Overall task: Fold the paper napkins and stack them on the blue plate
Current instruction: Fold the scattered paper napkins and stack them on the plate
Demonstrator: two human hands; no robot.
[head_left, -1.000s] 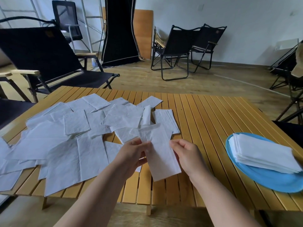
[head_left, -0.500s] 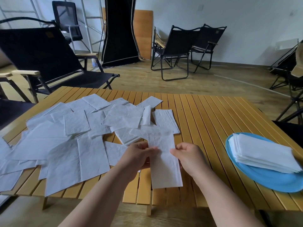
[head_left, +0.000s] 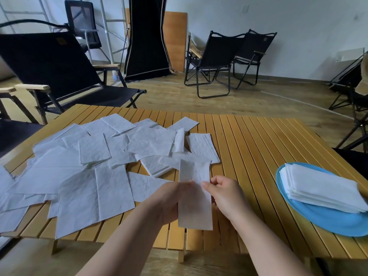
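Both hands hold 1 folded napkin above the near edge of the slatted wooden table. The left hand grips the strip's left long edge, fingers curled behind the paper. The right hand pinches the right long edge between thumb and fingertips. The strip runs lengthwise away from the person, upper end over the loose napkins, lower end hanging past the hands. The loose napkins lie scattered and overlapping across the table's left half. The blue plate sits at the table's right, well apart from the hands, bearing a stack of folded napkins. Folding chairs stand behind the table.
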